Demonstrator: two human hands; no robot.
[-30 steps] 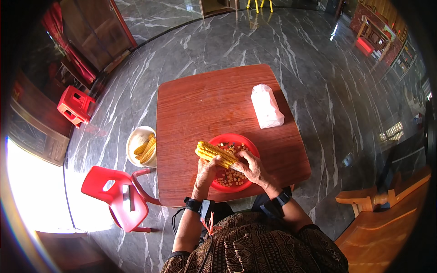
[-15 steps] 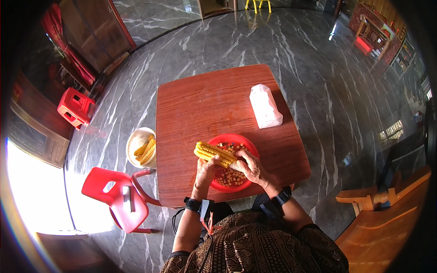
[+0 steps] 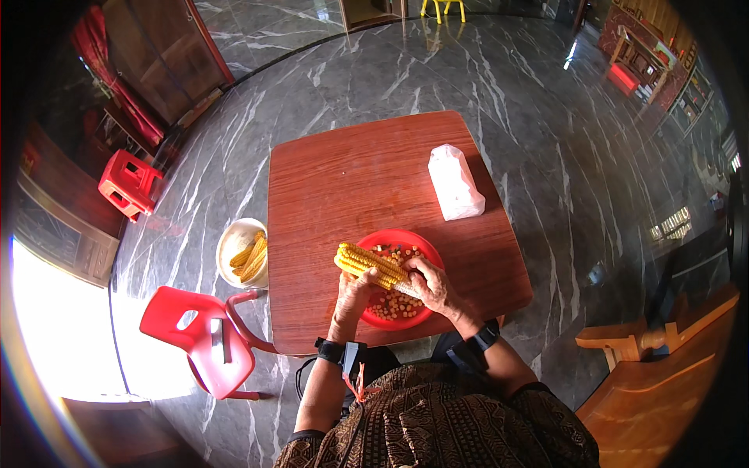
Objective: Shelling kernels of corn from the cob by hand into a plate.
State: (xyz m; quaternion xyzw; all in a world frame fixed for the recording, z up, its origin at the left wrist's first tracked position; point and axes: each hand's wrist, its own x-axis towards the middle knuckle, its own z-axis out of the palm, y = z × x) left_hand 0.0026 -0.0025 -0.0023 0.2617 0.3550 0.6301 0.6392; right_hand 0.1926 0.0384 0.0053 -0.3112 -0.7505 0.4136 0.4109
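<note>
A yellow ear of corn (image 3: 363, 261) is held slantwise over a red plastic basin (image 3: 431, 256). Its right end is bare, pale cob, while rows of kernels still cover the left part. My left hand (image 3: 356, 287) is closed around the underside of the kernel-covered end. At the bare end, my right hand (image 3: 434, 285) grips the cob, with thumb and fingers against the edge of the kernels. Loose corn kernels (image 3: 396, 306) lie scattered on the basin's bottom, partly hidden by my hands and the ear.
The basin stands on a reddish-brown wooden table (image 3: 343, 183). A white plastic-wrapped pack (image 3: 456, 183) lies at its far right. Left of the table, a white bucket (image 3: 228, 248) holds several corn ears (image 3: 251, 259), near a red chair (image 3: 199, 335). A red stool (image 3: 129, 184) stands farther left.
The ear has shifted very slightly right in my hands, and my right fingers have moved a little along it. My left hand keeps its hold.
</note>
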